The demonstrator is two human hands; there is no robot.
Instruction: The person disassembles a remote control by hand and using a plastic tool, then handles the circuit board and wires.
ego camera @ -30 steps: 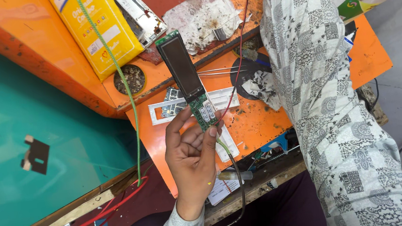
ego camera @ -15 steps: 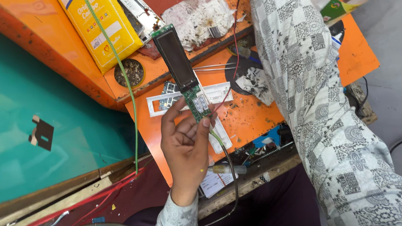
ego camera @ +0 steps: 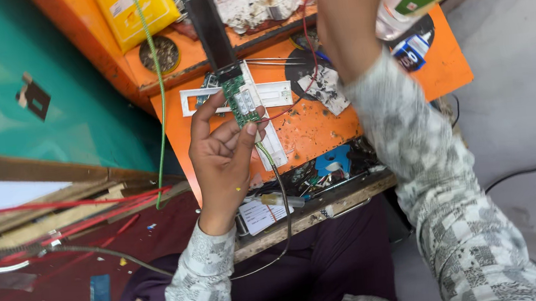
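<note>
Over an orange bench [ego camera: 318, 129], a green board [ego camera: 238, 101] is pinched by the left hand [ego camera: 222, 161] — black strip [ego camera: 209, 28] above; the right hand is cut off, grip untellable.

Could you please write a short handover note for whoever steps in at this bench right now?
Left hand: grip shut on the green circuit board, held above the orange bench; a long dark display strip runs up from the board.
Right hand: out of frame at the top; only the forearm and patterned sleeve show, so its grip cannot be judged.
Around: red wire from the board towards the raised arm, white bracket flat under the board, yellow box top left, green cable hanging down.
Done and left: the frame shows no finished joint; the board is in hand, not set down.
</note>
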